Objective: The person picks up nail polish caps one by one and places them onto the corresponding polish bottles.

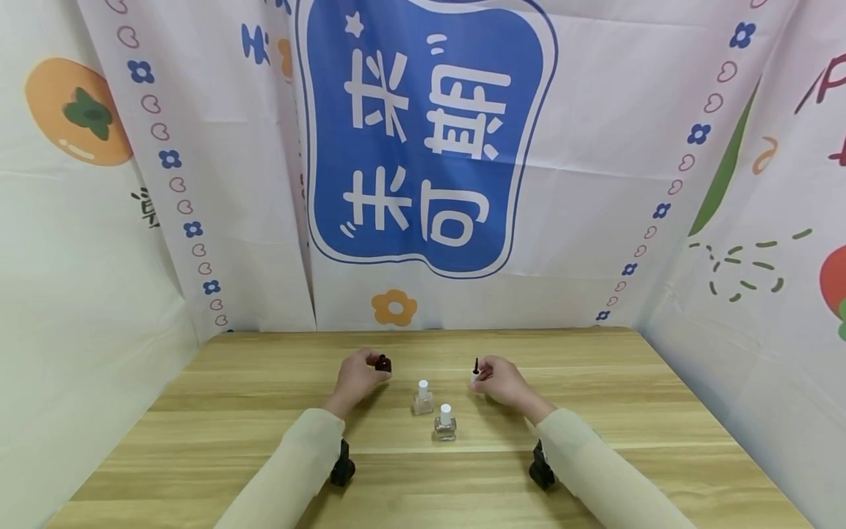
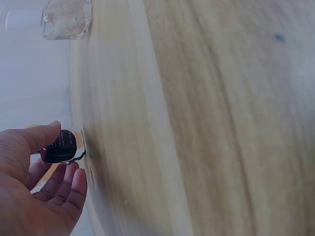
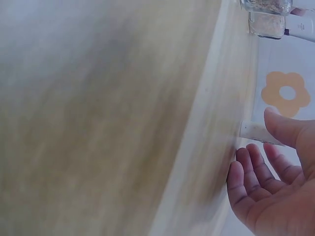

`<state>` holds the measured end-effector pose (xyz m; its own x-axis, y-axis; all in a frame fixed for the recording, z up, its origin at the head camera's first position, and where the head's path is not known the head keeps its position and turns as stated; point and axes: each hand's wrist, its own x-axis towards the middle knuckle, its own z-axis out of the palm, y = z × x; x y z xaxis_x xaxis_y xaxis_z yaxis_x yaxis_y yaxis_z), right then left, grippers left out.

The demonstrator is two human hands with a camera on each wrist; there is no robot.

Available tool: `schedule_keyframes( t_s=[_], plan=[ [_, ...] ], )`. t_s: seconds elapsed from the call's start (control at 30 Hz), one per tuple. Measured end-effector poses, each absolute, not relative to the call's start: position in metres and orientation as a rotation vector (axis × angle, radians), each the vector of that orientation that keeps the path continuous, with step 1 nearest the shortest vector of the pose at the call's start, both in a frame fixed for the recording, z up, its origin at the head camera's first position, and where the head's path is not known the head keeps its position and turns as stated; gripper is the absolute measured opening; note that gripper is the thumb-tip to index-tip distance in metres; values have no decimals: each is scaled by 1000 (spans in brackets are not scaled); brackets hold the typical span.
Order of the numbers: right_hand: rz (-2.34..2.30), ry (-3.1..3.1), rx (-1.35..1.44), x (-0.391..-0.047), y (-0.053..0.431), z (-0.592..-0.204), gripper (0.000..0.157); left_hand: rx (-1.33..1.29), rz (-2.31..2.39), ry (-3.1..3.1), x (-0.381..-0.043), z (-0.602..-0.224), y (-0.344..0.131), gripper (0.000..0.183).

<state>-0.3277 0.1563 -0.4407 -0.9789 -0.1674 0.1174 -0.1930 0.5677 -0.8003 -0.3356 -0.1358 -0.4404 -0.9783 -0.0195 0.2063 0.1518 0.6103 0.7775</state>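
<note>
In the head view my left hand (image 1: 357, 376) pinches a small dark nail polish bottle (image 1: 383, 365) between thumb and fingers, and the bottle has no cap on. The left wrist view shows a label on its dark side, with its base right at the tabletop. My right hand (image 1: 502, 380) pinches a white nail polish cap (image 1: 475, 376), turned over so its black brush (image 1: 476, 364) points up. The cap's flat end is close to the wood in the right wrist view. Two clear nail polish bottles with white caps, a farther one (image 1: 423, 402) and a nearer one (image 1: 446, 427), stand upright between my hands.
The wood-grain table (image 1: 410, 485) reaches back to a printed cloth (image 1: 568, 294) hanging behind it. More printed cloth hangs at the left and right sides. A black wrist camera (image 1: 342, 466) sits under the left sleeve, and another (image 1: 542, 468) under the right.
</note>
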Motion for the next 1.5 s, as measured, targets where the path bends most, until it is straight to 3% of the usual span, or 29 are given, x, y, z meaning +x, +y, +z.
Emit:
schedule_keyframes(
  t_s=[0.37,0.97,1.5],
  plan=[
    [1334,-2766,352,-327,156,-441,16,-129,-1255,-2623,-338,-442,-135,18],
    [1288,-2759,345,-324,154,-435,13,-90,-1292,-2625,-337,-437,-136,14],
    [1418,-2747,315,-319,156,-409,14,-129,-1553,-2554,-332,-423,-144,30]
  ],
)
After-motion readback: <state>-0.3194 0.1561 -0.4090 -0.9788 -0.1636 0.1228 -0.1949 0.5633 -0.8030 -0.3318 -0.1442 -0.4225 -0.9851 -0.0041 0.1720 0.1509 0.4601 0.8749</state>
